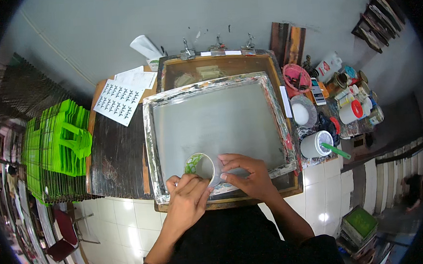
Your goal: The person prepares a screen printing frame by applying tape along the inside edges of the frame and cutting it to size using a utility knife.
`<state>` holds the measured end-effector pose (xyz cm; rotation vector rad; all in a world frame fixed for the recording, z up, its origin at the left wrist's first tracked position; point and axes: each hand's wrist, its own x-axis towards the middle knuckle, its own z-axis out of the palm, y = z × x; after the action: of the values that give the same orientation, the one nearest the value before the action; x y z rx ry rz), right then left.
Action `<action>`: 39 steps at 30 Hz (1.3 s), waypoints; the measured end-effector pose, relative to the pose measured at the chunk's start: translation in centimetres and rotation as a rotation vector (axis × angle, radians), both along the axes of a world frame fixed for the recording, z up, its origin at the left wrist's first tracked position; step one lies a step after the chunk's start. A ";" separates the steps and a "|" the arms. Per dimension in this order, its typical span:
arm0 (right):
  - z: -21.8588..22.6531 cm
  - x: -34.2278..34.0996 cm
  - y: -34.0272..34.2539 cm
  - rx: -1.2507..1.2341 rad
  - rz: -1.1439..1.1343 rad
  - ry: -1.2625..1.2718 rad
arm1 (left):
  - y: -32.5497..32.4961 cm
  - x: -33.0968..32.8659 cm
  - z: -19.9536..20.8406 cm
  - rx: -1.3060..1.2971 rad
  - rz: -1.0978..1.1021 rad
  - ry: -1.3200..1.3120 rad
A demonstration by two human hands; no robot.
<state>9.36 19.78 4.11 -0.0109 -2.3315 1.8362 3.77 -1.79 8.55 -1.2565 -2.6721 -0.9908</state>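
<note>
A roll of clear tape (199, 164), its core printed green and white, is held upright over the near edge of a screen-printing frame (149, 131). My left hand (189, 199) is closed on the roll from its near left side. At its right side my right hand (248, 175) has thumb and fingers pinched together, seemingly at the tape's loose edge; the film is too clear to make out fully. The frame's pale grey mesh (215, 122) spans paint-smeared wooden sides. This frame lies tilted on top of a second, brown wooden frame (169, 69).
Metal hinge clamps (219, 43) hold the back frame. Printed paper sheets (119, 102) lie on the dark table (116, 157) at left, beside a wire rack with green bags (66, 141). At right stand a white tub (314, 145), a pink basket (297, 77), a phone (317, 92) and several jars.
</note>
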 end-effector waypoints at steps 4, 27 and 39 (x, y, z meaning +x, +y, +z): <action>0.1 0.5 0.5 0.026 -0.022 0.049 | 0.6 -1.1 0.4 0.004 -0.130 -0.073; -8.9 12.4 -4.8 -0.822 -0.664 -0.139 | 10.2 -30.1 -8.6 -0.320 -0.158 0.150; -6.1 0.5 -0.4 -0.778 -0.628 0.181 | -1.5 -26.2 1.4 -0.196 0.191 0.233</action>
<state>9.84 19.40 -1.96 -0.5693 -1.1671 2.1064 -22.46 -3.25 9.91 -1.0426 -2.6897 -0.5349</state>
